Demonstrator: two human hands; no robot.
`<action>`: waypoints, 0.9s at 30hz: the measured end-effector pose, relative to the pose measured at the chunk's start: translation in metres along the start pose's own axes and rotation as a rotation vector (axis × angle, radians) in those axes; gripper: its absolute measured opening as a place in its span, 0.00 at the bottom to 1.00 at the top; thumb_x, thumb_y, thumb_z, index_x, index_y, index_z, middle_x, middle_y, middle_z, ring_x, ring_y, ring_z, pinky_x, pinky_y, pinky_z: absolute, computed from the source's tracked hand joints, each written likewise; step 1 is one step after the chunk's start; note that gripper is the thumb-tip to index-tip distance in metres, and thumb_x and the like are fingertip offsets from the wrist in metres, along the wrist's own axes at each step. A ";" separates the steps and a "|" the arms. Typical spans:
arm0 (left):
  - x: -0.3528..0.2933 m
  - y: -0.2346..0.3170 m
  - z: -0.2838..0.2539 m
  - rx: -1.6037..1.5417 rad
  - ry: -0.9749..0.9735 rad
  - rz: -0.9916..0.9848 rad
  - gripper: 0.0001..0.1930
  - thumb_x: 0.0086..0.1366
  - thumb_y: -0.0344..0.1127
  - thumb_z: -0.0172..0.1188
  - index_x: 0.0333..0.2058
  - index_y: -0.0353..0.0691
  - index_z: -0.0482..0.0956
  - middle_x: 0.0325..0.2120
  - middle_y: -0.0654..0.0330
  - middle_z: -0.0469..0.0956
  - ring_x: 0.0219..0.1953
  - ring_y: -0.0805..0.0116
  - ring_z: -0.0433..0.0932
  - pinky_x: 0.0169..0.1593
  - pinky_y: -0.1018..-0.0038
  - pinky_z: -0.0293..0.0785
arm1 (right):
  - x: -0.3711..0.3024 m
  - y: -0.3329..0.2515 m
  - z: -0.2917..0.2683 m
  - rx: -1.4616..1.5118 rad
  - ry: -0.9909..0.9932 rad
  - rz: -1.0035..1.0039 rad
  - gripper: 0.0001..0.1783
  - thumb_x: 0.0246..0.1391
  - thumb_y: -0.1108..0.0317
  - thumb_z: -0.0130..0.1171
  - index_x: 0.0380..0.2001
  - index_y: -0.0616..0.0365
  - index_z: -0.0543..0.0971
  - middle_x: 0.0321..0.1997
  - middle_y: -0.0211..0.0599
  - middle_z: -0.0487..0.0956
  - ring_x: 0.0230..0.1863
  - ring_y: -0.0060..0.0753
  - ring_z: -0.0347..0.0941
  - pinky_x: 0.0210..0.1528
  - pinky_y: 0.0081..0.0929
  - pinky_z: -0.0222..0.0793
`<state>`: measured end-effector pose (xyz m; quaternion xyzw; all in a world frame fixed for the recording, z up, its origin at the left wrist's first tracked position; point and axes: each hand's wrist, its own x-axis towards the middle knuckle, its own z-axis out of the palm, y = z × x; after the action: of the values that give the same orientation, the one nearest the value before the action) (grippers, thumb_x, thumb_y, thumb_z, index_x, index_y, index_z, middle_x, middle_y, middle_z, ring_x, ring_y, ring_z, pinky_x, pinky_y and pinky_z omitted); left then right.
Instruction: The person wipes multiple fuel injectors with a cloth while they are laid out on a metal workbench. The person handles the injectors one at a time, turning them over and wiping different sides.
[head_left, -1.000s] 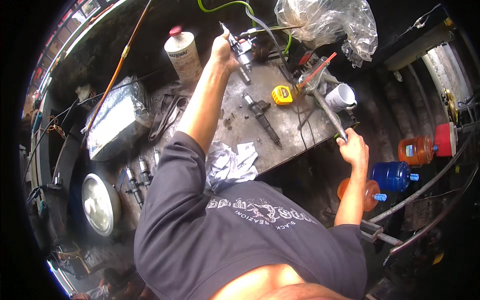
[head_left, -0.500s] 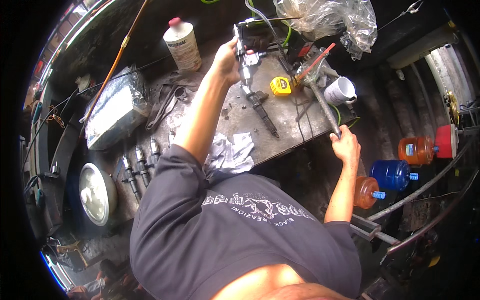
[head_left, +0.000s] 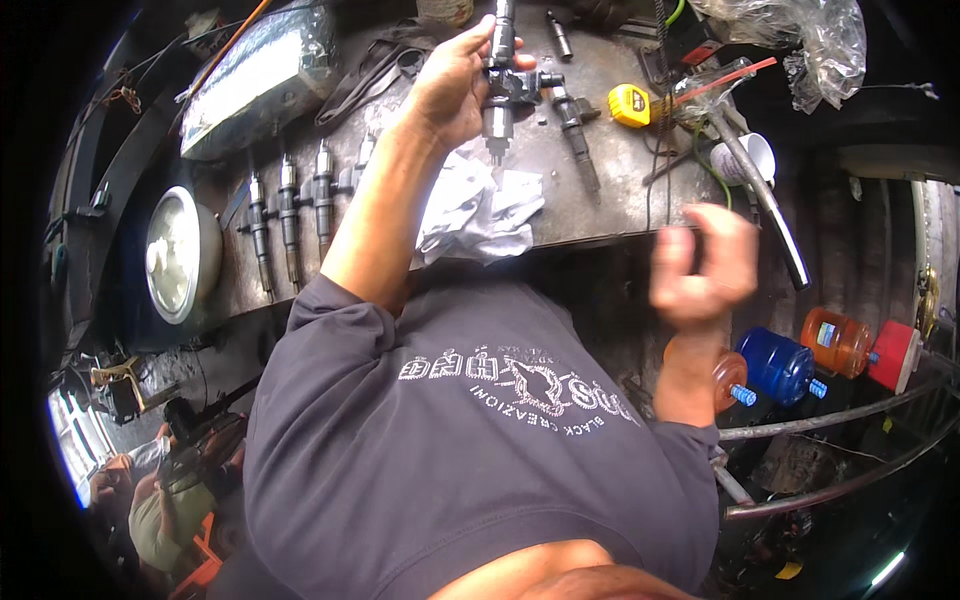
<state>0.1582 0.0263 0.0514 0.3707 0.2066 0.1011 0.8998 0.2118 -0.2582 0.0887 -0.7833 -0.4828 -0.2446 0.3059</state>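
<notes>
A dark metal fuel injector (head_left: 500,115) is in my left hand (head_left: 448,88), with the fingers wrapped around its body and its narrow tip toward me. Past it, a second injector (head_left: 575,140) lies on the workbench, near a small cylindrical metal part (head_left: 559,36). My right hand (head_left: 706,262), blurred by motion, is in front of the bench edge with its fingers curved and apart, holding nothing. To its right a metal bar (head_left: 765,200) slants down from a plastic-wrapped fixture (head_left: 712,90), not touching the hand. A crumpled white cloth (head_left: 480,212) lies below the held injector.
Several injectors (head_left: 288,215) stand in a row at the left, near a round lidded pot (head_left: 180,255) and a plastic-wrapped box (head_left: 262,80). A yellow tape measure (head_left: 629,105) and a white mug (head_left: 742,160) sit at the right. Large water bottles (head_left: 775,362) lie beyond the bench edge.
My right hand has let go of the metal bar and come away from it. My left hand has brought its injector back toward me from the far side. The whole view has shifted.
</notes>
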 end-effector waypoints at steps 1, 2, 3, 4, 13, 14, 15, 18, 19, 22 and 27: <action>0.005 -0.003 -0.016 -0.039 -0.004 0.046 0.19 0.67 0.51 0.41 0.42 0.40 0.66 0.29 0.56 0.78 0.30 0.60 0.79 0.36 0.58 0.76 | -0.004 -0.019 0.021 0.166 -0.142 0.032 0.14 0.39 0.68 0.61 0.32 0.61 0.76 0.33 0.42 0.77 0.36 0.43 0.73 0.41 0.35 0.68; 0.001 0.000 -0.016 -0.025 0.030 0.048 0.19 0.67 0.52 0.41 0.42 0.40 0.66 0.29 0.56 0.77 0.30 0.60 0.79 0.36 0.58 0.76 | -0.013 -0.033 0.049 0.284 -0.255 0.109 0.18 0.37 0.65 0.63 0.34 0.62 0.76 0.35 0.45 0.77 0.38 0.45 0.74 0.42 0.35 0.69; -0.005 0.003 -0.015 -0.011 0.063 0.052 0.20 0.68 0.52 0.41 0.42 0.40 0.66 0.30 0.56 0.77 0.31 0.60 0.79 0.36 0.58 0.76 | -0.022 -0.044 0.078 0.385 -0.314 0.130 0.24 0.35 0.61 0.65 0.39 0.60 0.75 0.40 0.47 0.76 0.42 0.48 0.72 0.45 0.39 0.68; -0.010 0.004 -0.014 -0.008 0.055 0.049 0.20 0.68 0.52 0.41 0.42 0.40 0.66 0.30 0.56 0.77 0.31 0.60 0.79 0.36 0.58 0.76 | -0.028 -0.059 0.103 0.395 -0.351 0.148 0.28 0.32 0.60 0.66 0.41 0.59 0.74 0.42 0.47 0.75 0.44 0.49 0.71 0.46 0.42 0.67; -0.031 0.008 -0.046 0.078 0.060 0.073 0.23 0.68 0.53 0.38 0.45 0.38 0.70 0.32 0.58 0.78 0.30 0.63 0.80 0.33 0.66 0.77 | -0.035 -0.019 0.187 1.136 0.096 0.755 0.21 0.34 0.73 0.51 0.39 0.61 0.75 0.35 0.38 0.78 0.35 0.33 0.76 0.39 0.28 0.72; -0.032 0.007 -0.043 0.057 0.064 0.057 0.23 0.68 0.52 0.38 0.46 0.38 0.69 0.32 0.59 0.78 0.29 0.64 0.79 0.30 0.68 0.76 | -0.027 -0.002 0.174 1.315 0.138 0.844 0.22 0.35 0.75 0.50 0.40 0.63 0.74 0.35 0.37 0.78 0.35 0.32 0.76 0.40 0.27 0.72; -0.033 0.003 -0.045 0.083 0.092 0.048 0.24 0.68 0.53 0.39 0.45 0.37 0.69 0.31 0.59 0.78 0.29 0.65 0.79 0.29 0.68 0.76 | -0.018 0.002 0.162 1.497 0.173 0.941 0.22 0.37 0.76 0.48 0.41 0.65 0.73 0.36 0.37 0.78 0.35 0.31 0.76 0.40 0.26 0.73; -0.028 -0.011 -0.039 0.097 0.040 -0.005 0.27 0.67 0.57 0.39 0.45 0.36 0.70 0.31 0.57 0.77 0.30 0.68 0.78 0.31 0.70 0.76 | 0.020 -0.015 0.133 1.470 0.042 0.783 0.24 0.38 0.76 0.49 0.45 0.64 0.71 0.37 0.37 0.77 0.36 0.31 0.75 0.40 0.26 0.72; -0.028 -0.016 -0.031 0.080 0.052 -0.029 0.26 0.67 0.57 0.41 0.46 0.37 0.70 0.31 0.58 0.77 0.31 0.69 0.78 0.33 0.72 0.76 | 0.018 -0.007 0.138 1.680 -0.151 0.757 0.24 0.42 0.76 0.51 0.48 0.64 0.69 0.39 0.36 0.77 0.39 0.30 0.75 0.43 0.24 0.70; -0.030 -0.043 -0.014 0.199 0.150 -0.118 0.25 0.68 0.51 0.42 0.51 0.35 0.68 0.43 0.50 0.72 0.40 0.65 0.73 0.43 0.67 0.72 | 0.051 -0.023 0.146 1.807 -0.300 0.818 0.19 0.52 0.73 0.53 0.49 0.65 0.70 0.39 0.37 0.77 0.39 0.29 0.75 0.44 0.23 0.70; -0.022 -0.064 -0.014 0.476 -0.034 0.111 0.27 0.67 0.54 0.42 0.49 0.32 0.70 0.43 0.52 0.73 0.45 0.65 0.70 0.50 0.69 0.65 | 0.048 0.020 0.183 2.182 -0.359 0.887 0.14 0.53 0.77 0.50 0.43 0.71 0.74 0.41 0.43 0.78 0.42 0.33 0.75 0.48 0.26 0.71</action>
<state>0.1337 -0.0177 0.0037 0.5847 0.1885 0.0927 0.7836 0.2661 -0.1056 -0.0104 -0.2311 -0.1590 0.5355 0.7966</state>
